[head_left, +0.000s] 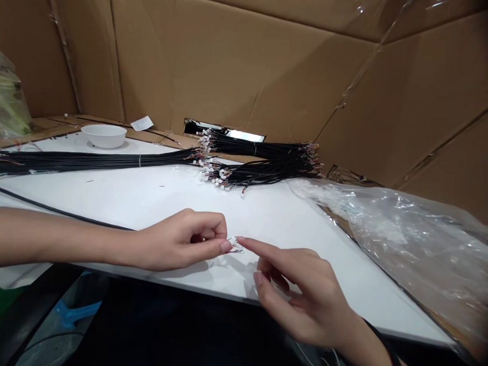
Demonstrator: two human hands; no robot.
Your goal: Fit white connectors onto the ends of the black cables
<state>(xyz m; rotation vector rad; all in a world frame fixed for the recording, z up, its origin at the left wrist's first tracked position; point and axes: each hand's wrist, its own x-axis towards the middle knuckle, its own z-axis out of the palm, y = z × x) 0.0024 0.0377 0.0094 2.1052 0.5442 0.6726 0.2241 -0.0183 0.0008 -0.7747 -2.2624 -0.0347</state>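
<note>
Left forearm (48,234): bare, reaching in from my left, lying nearly level.
Left hand (182,239): closed, back of the hand upward, knuckles raised.
Left thumb (212,250): pressed along my curled forefinger, tip pointing toward my right hand.
Right hand (309,293): half open, raised, coming in from the lower right.
Right forefinger (263,250): extended, tip just beside my left thumb tip.
Right thumb (269,300): spread apart, pointing downward.
Right wrist (356,342): bent, with a dark band.

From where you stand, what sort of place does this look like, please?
It looks like a wire-harness assembly bench: bundled black cables with white connectors, a white work board, and cardboard lining behind.
</note>
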